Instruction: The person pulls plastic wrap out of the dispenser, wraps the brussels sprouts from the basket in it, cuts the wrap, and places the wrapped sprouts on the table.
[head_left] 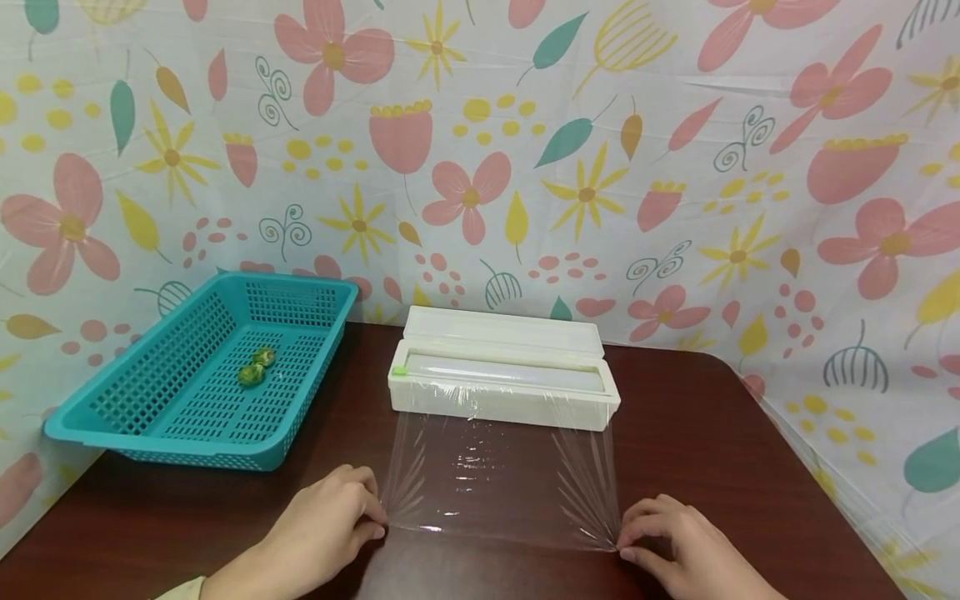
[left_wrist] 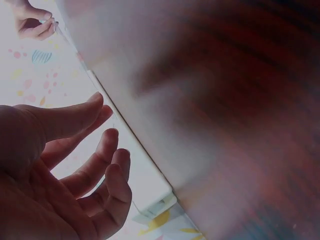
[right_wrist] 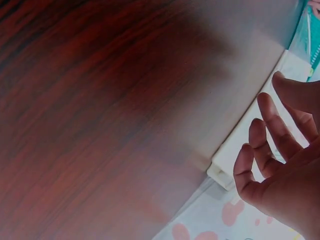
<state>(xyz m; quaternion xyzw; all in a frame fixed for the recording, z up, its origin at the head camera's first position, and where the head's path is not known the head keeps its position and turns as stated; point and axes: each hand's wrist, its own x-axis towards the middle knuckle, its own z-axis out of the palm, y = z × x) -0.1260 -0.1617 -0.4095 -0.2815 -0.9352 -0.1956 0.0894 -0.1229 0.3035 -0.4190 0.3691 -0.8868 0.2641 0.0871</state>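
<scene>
A clear sheet of plastic wrap (head_left: 487, 483) stretches from a white dispenser box (head_left: 502, 406) toward the front of the table. My left hand (head_left: 318, 521) pinches its near left corner between thumb and fingers. At the near right corner, my right hand (head_left: 686, 542) does the same, and the film gathers into creases there. The box's lid (head_left: 502, 332) stands raised at the back, and a pale roll (head_left: 510, 375) lies inside. A small green slider (head_left: 401, 371) sits at the box's left end. Both wrist views show the hands close up; the film is barely visible there.
On the left of the dark wooden table (head_left: 697, 442) stands a teal plastic basket (head_left: 311, 400) with two small green-brown round items (head_left: 252, 374) in it. A floral-patterned sheet (head_left: 480, 275) hangs behind the table and along its sides.
</scene>
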